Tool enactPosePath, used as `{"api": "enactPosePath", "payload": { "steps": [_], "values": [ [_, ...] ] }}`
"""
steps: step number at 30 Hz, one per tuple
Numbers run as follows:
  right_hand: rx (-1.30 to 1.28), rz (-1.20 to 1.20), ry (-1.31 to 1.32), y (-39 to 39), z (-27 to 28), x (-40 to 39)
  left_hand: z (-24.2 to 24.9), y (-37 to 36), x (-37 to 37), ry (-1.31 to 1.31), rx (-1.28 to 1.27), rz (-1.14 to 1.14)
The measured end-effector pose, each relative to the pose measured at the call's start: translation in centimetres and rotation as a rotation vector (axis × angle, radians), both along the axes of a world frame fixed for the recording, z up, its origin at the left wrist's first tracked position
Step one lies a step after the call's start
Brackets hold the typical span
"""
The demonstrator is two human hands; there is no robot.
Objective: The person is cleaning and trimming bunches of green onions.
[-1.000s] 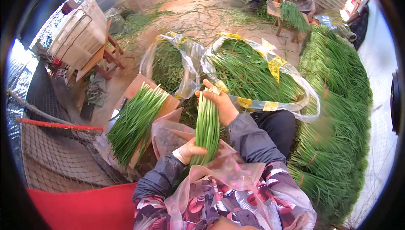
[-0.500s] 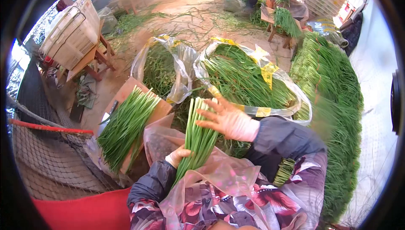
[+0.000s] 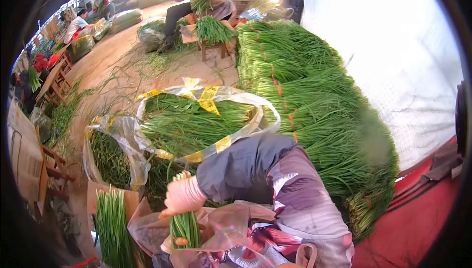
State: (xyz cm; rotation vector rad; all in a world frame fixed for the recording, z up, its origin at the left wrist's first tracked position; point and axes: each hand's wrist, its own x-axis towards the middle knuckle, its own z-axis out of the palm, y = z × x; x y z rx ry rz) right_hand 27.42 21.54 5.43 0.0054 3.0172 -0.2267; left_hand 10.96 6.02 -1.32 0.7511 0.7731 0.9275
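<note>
A bundle of long green stalks (image 3: 185,228) stands upright over the pink see-through apron. My right hand (image 3: 181,197), in a pale glove, is wrapped round its upper part, just below the light cut ends. Lower on the same bundle, my left hand (image 3: 175,242) grips it with the fingers closed, partly hidden by stalks and apron. To the left, another pile of green stalks (image 3: 114,221) lies on a small wooden board (image 3: 132,201). Beyond my hands an open clear bag (image 3: 273,112) with yellow tape holds more greens.
A second open bag (image 3: 88,145) of greens stands at the left. Tied bundles (image 3: 314,106) form a long heap on the right. A person sits at a small wooden stool (image 3: 189,34) further back, with other people at the far left. A crate (image 3: 22,145) is near the left edge.
The view has swung to the right. My right hand, earlier spread open beside the stalks, has closed round their upper part. My left hand still holds them lower down.
</note>
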Motion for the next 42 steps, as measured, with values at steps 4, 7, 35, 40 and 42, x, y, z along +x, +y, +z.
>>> {"api": "enactPosePath", "payload": {
  "steps": [4, 7, 35, 40, 42],
  "values": [
    [-0.170, -0.123, -0.077, -0.4, 1.0, 1.4, -0.8, 3.1, -3.6, -0.034, -0.187, -0.088],
    [-0.240, -0.302, 0.082, 1.9, 0.6, 2.7, -1.6, 3.7, -8.5, -0.023, -0.335, -0.078],
    [-0.812, -1.664, 1.641, 7.6, 10.8, 38.3, -6.7, 3.3, -4.9, -0.035, -0.301, 0.027],
    [-1.276, -1.586, 1.893, 4.0, -1.1, 40.0, -8.6, 4.1, -3.3, 0.034, -0.284, -0.042],
    [-1.426, -1.661, 1.889, 0.9, -7.6, 37.0, -8.6, 4.5, -2.9, 0.020, -0.322, -0.041]
  ]
}}
